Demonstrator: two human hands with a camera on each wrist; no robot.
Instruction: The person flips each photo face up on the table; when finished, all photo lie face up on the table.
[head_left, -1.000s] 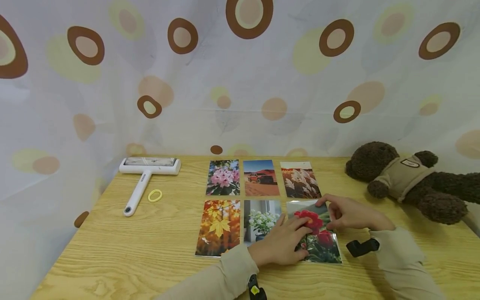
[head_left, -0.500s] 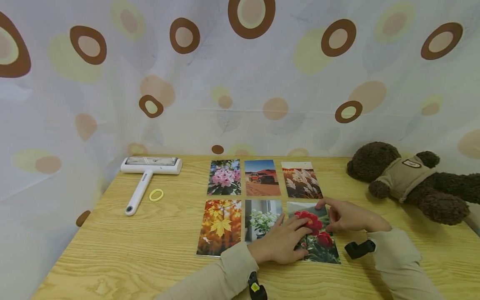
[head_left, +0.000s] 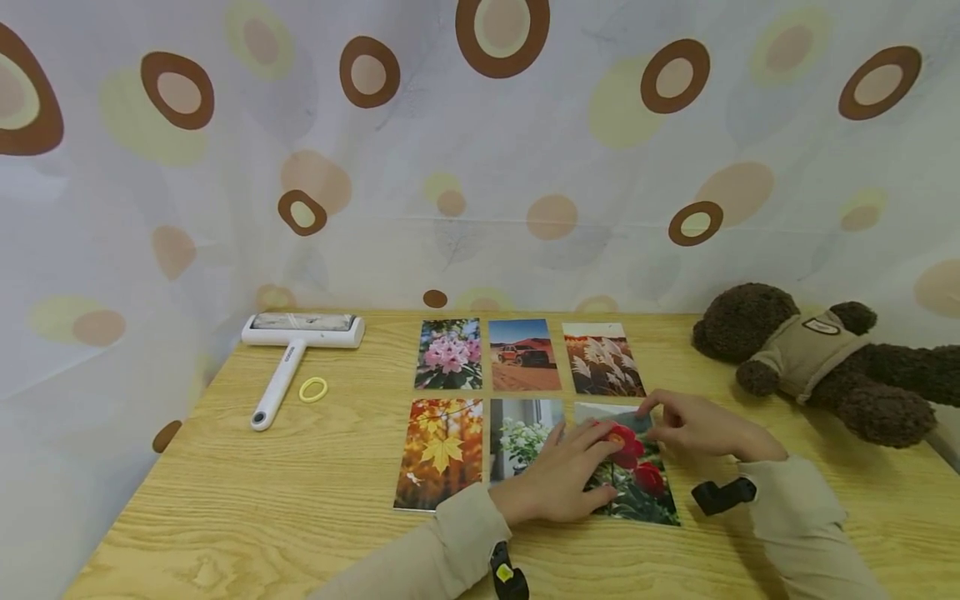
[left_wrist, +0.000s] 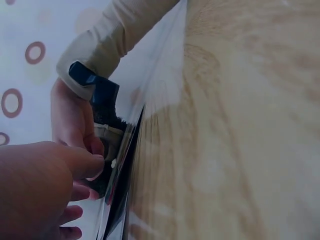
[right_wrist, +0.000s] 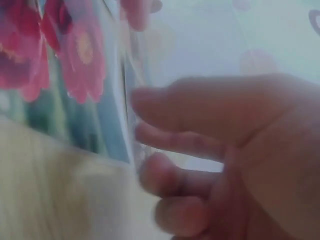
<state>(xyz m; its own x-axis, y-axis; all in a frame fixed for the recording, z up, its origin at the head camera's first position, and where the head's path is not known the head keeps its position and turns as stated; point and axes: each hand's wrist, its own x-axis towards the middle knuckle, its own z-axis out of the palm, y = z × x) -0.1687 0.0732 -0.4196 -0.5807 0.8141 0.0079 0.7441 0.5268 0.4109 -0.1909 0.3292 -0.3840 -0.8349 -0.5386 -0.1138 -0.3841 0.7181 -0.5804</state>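
Note:
A red-flower photo (head_left: 648,504) lies at the near right of a set of photos on the wooden table. The left hand (head_left: 561,479) rests over its left part with the fingers spread, fingertips on the upper flower. At the photo's upper right corner is the right hand (head_left: 701,427), index fingertip on the corner and thumb tip close to the right edge. In the right wrist view, the thumb stands apart from the index finger beside the glossy photo (right_wrist: 75,117), other fingers loosely bent. A white-flower photo (head_left: 517,433) is partly hidden by the left hand.
A maple-leaf photo (head_left: 435,454) is on the left. Behind are photos of pink flowers (head_left: 450,354), a red truck (head_left: 523,354) and reeds (head_left: 603,358). A white lint roller (head_left: 288,362), yellow ring (head_left: 313,390) and brown teddy bear (head_left: 810,358) flank them. A patterned curtain (head_left: 480,267) hangs behind.
The left fingers have slid slightly up and left over the red-flower photo. The right hand has shifted a little to the right at the corner. The photo's top right has barely moved.

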